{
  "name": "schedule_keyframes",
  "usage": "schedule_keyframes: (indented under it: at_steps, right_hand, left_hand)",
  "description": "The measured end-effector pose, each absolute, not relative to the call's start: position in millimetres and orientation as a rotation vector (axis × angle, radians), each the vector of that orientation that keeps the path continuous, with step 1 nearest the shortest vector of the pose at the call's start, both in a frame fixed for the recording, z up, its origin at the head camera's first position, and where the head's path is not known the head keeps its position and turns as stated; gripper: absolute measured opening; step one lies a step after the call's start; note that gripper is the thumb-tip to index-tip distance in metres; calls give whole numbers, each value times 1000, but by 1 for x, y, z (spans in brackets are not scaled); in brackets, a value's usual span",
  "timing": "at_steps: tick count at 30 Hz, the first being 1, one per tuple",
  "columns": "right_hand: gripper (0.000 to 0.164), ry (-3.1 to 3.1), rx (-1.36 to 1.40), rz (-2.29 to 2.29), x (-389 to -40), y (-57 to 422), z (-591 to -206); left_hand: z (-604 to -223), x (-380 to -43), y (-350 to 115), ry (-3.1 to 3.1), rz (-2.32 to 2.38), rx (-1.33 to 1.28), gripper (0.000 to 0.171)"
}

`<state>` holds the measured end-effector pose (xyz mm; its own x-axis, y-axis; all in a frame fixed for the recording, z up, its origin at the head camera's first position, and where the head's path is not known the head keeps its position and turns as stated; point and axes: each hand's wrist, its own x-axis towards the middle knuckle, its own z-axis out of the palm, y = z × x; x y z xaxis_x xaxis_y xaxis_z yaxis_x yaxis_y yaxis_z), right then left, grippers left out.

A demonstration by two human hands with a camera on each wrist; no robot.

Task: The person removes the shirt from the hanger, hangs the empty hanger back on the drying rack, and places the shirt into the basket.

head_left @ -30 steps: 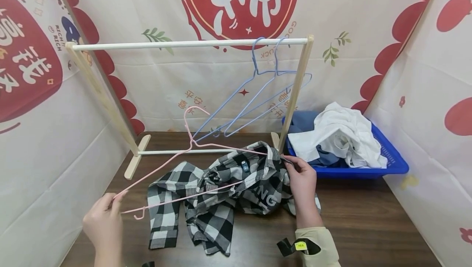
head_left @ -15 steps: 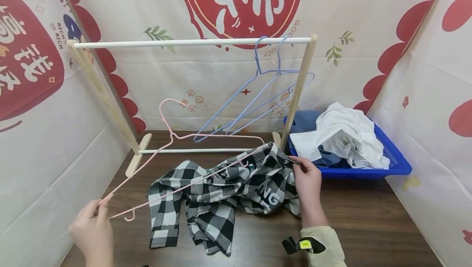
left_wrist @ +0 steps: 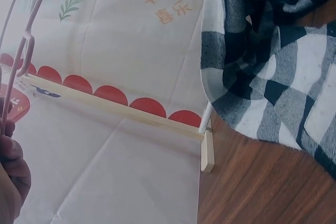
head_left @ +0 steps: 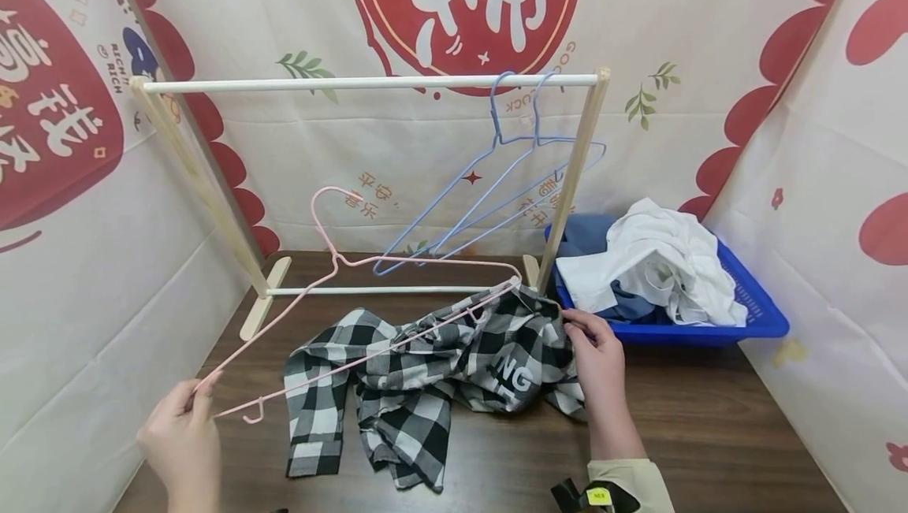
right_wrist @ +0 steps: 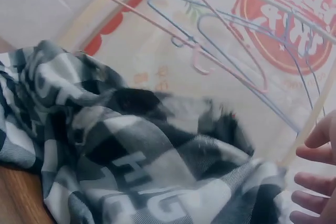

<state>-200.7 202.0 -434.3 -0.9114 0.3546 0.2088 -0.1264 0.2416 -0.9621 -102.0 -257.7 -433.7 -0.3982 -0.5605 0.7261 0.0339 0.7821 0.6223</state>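
Observation:
In the head view my left hand pinches a pink clothes hanger at its left corner. The hanger's right corner lies over the collar edge of a black-and-white checked shirt, and its lower bar crosses in front of the cloth. The shirt lies crumpled on the table, white letters showing on its right part. My right hand is at the shirt's right edge. Its fingers are loosely spread beside the cloth in the right wrist view, with nothing held between them.
Behind the shirt stands a wooden rack with a white top rail. Two blue hangers hang near its right post. At right, a blue basket holds white clothes and blue cloth. Patterned curtains surround the table.
The pink hanger has come out of the shirt's collar and shifted left with my left hand. My right hand has moved slightly right and released the shirt's edge.

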Motion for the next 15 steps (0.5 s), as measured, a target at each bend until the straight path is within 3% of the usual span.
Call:
schedule_keyframes:
  at_steps: [15]
  right_hand:
    - [22,-2446,-87,1675,-175,185,-410]
  left_hand:
    - [-422,-108,-244,-1853,-1141,575,31]
